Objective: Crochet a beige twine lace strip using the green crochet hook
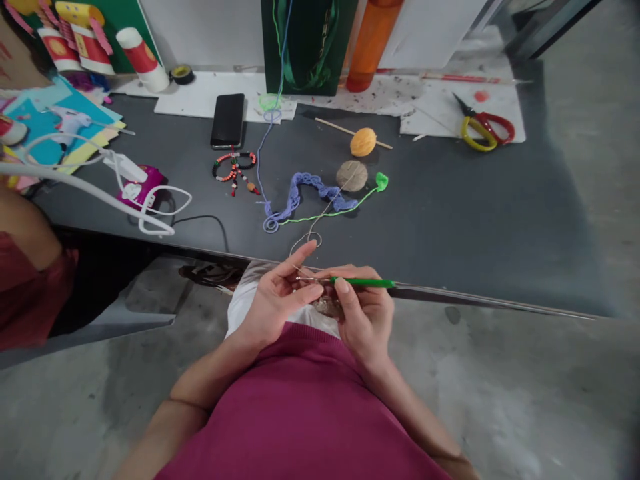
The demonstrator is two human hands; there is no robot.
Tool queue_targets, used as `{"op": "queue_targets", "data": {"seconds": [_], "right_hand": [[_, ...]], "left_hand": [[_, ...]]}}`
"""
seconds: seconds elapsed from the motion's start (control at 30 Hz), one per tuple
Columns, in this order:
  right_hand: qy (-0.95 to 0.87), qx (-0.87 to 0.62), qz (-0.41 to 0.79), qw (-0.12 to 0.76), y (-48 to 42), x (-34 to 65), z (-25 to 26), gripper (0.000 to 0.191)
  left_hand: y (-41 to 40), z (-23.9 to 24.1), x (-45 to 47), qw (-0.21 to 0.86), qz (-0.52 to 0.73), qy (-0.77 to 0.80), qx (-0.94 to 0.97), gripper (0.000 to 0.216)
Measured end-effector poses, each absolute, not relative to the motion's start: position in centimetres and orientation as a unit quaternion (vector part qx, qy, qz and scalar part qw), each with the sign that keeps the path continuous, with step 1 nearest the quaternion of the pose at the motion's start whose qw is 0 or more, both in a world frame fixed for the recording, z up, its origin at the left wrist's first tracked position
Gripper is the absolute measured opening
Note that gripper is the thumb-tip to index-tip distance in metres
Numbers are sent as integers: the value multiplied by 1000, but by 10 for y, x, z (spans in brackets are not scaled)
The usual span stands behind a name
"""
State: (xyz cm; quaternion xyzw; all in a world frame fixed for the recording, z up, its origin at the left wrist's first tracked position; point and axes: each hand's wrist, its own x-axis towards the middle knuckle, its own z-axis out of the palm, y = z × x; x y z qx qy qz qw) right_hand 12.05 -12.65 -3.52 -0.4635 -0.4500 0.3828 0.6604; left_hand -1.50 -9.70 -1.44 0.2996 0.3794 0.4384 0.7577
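My right hand [367,310] grips a crochet hook [367,283] by its green handle, the metal tip pointing left. Opposite it, my left hand [280,293] pinches a small beige crochet piece [327,305] near the hook's tip, its index finger stretched out. A thin beige yarn runs from the hands up to a beige yarn ball [352,176] on the table. Much of the crochet piece is hidden by the fingers. Beyond the hands lies a wavy purple crochet strip [300,190], with a green yarn [325,215] beside it.
Scissors [483,127] lie at the right on white board. A yellow yarn ball [363,142] with a stick, a phone [228,120] and a beaded bracelet [234,167] are on the grey table. White cables [90,180] cross the left side, near another person's arm [30,217].
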Motion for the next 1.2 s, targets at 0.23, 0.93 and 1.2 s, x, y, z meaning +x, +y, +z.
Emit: {"op": "queue_targets", "data": {"seconds": [0.23, 0.93, 1.2], "right_hand": [[-536, -462, 203, 677, -124, 117, -43, 21], [-381, -377, 480, 695, -107, 131, -37, 20], [-423, -334, 498, 679, -108, 140, -29, 15]], "left_hand": [[-102, -16, -10, 708, 470, 401, 341, 69], [-89, -15, -28, 791, 373, 367, 318, 62], [-89, -17, -30, 790, 381, 351, 328, 61]]}}
